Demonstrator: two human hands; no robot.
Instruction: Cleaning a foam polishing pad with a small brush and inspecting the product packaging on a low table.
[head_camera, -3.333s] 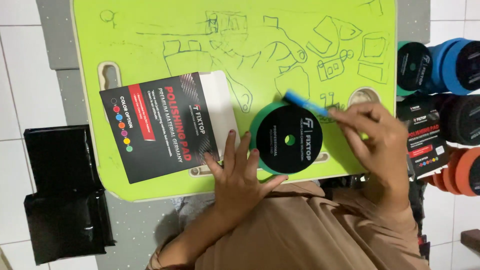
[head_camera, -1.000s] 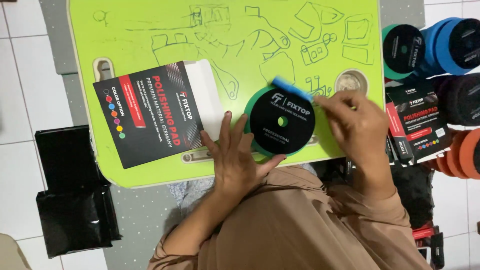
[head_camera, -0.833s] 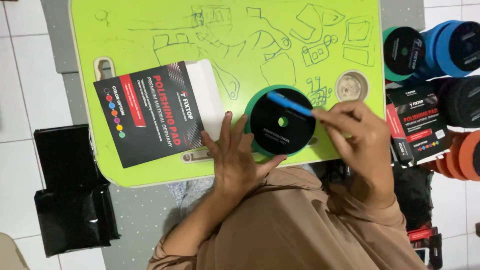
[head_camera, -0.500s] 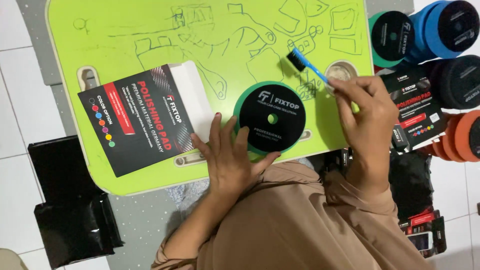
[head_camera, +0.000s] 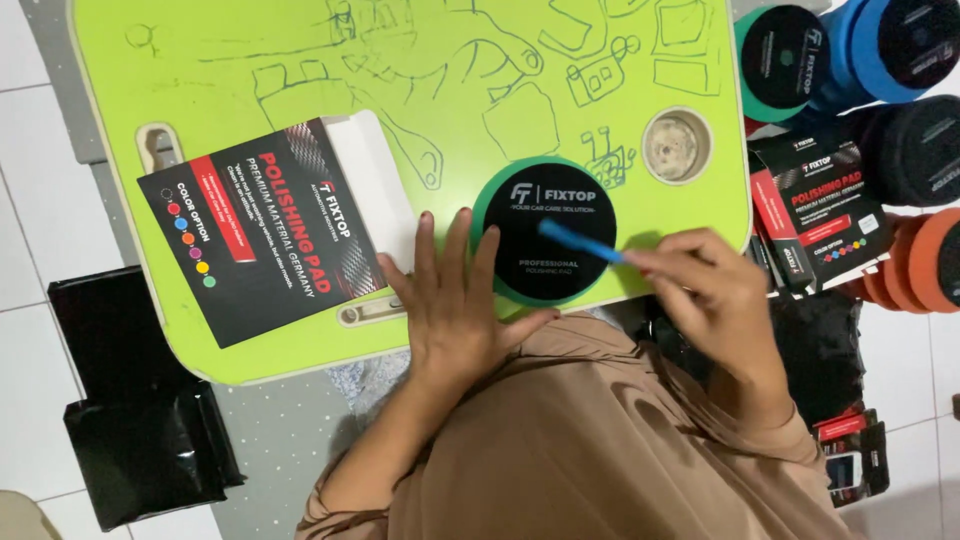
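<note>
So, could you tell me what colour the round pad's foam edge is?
Green, around a black face, on the round pad; the head view shows it.

The lime-green surface (head_camera: 300, 60) is covered with dark pen drawings. On it lie a black box (head_camera: 262, 232) with red stripes and coloured dots, a round green pad (head_camera: 545, 265) with a black face, and a round recess (head_camera: 676, 146). The surface stands on the white tiled floor (head_camera: 40, 190).
</note>
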